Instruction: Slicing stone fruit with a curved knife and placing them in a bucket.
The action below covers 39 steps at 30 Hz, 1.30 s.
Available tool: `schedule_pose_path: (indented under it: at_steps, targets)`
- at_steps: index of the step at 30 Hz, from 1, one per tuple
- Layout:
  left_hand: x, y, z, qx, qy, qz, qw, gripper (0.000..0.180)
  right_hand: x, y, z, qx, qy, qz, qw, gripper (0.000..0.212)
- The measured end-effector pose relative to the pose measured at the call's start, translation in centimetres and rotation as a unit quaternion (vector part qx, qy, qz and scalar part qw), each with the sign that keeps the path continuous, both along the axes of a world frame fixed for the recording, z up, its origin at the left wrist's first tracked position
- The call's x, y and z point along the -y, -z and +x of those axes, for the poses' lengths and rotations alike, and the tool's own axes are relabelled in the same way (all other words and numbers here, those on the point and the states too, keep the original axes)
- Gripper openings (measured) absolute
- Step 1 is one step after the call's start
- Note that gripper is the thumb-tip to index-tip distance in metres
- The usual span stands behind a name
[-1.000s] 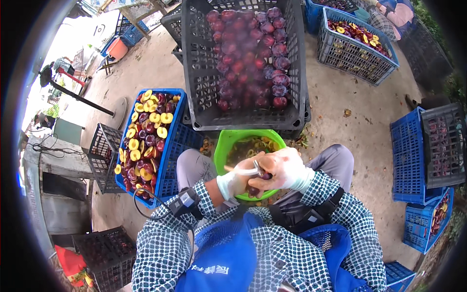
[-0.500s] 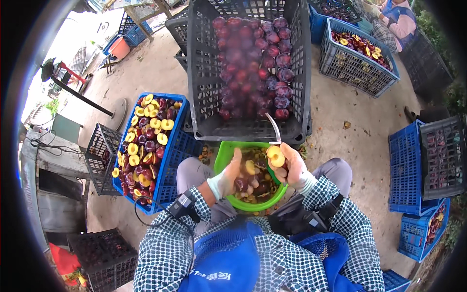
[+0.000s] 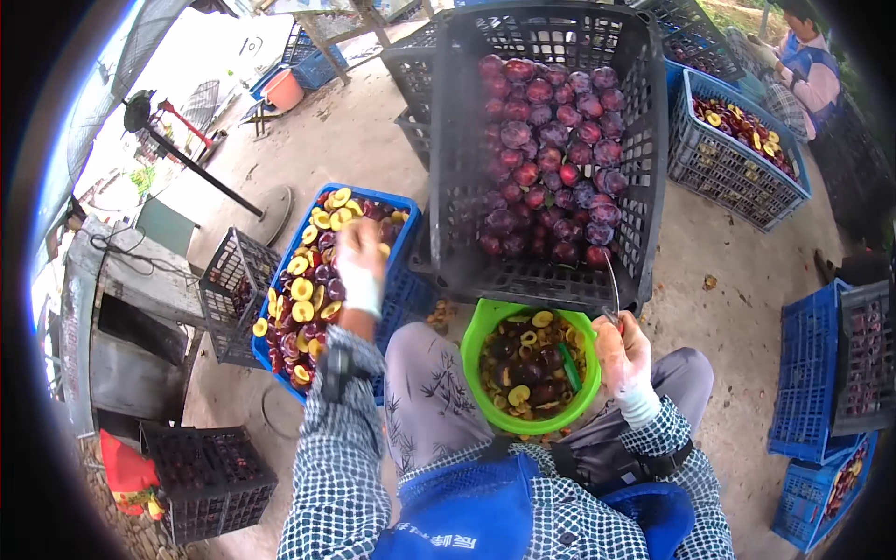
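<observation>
My left hand (image 3: 358,259) is over the blue crate of plum halves (image 3: 303,287), its fingers smeared by motion, so whether it holds anything cannot be told. Closed around the handle of a thin curved knife (image 3: 611,280), my right hand (image 3: 625,359) stays beside the green basin, blade pointing up. The bright green basin (image 3: 474,369) sits between my knees with plum pieces in murky liquid and a green-handled tool (image 3: 569,367). Beyond it, whole dark plums (image 3: 551,154) fill a black crate (image 3: 541,285).
A grey-blue crate of cut plums (image 3: 737,177) stands at the far right, near a seated person (image 3: 807,70). Blue and black crates (image 3: 803,373) are stacked on the right. At left are a black crate (image 3: 238,280) and a pole on a round base (image 3: 266,217).
My left hand has moved from above the basin to the blue crate on the left. The plum half is gone from my right hand, which still grips the knife. The view has shifted.
</observation>
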<state>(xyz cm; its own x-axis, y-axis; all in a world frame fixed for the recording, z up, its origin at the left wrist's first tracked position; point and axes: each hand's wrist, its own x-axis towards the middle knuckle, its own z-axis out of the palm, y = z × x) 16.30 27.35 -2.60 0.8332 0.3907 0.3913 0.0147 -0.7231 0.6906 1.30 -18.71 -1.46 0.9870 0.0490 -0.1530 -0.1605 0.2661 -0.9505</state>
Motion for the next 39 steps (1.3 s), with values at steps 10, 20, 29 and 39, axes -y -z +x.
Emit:
schedule_pose_path:
  at_steps: [10, 20, 29, 39]
  targets:
    - [10.4, -5.2, 5.7, 0.105, 0.154, 0.314, 0.931, 0.048, 4.1, -1.9, 1.7, -0.084, 0.115, 0.064, 0.988, 0.007]
    - [31.2, 9.8, 14.9, -0.246, 0.389, 0.303, 0.834, 0.06, 5.5, -2.7, 3.2, -0.094, 0.123, 0.049, 0.987, 0.009]
    - [29.5, 2.1, 7.2, -0.341, 0.421, -0.497, 0.678, 0.056, 7.3, -0.6, 2.9, -0.081, 0.086, 0.057, 0.991, 0.027]
    - [27.2, 1.8, -13.9, -0.276, 0.348, -0.677, 0.587, 0.059, 2.5, 1.3, -1.4, -0.026, 0.0, -0.05, 0.998, 0.028]
